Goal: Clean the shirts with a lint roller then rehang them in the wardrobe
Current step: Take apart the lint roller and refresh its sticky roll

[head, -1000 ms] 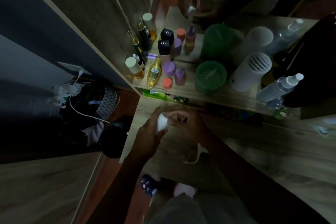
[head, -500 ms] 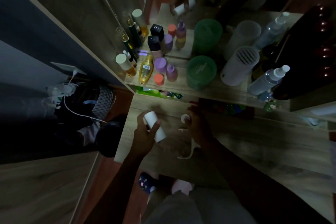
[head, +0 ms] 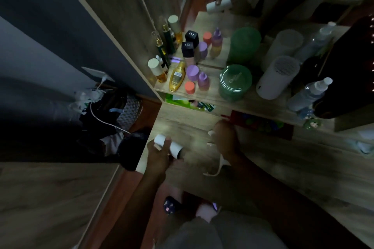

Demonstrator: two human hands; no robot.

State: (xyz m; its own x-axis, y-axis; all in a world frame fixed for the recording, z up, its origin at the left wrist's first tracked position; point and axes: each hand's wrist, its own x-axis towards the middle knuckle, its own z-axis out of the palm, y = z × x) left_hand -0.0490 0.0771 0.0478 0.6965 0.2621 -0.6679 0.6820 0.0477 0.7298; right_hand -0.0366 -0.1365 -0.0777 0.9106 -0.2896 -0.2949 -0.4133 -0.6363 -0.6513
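Roll [head: 169,145] sits gripped in the left hand [head: 157,153], apart from the handle [head: 214,170] that the right hand [head: 224,139] holds closed just beside it. Judging so, the lint roller is being assembled; next the roll must slide onto the handle's spindle, ends aligned.

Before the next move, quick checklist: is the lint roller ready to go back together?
1. Roll in hand: ok. The left hand grips the white roll.
2. Handle in hand: ok. The right hand holds the white handle.
3. Roll seated on handle: not ok. The two parts are apart, one in each hand.
4. Space to work: ok. The desk under the hands is bare.
5. Sticky sheet clean: cannot tell, too dark.
6. Shirts within reach: cannot tell, none clearly in view.
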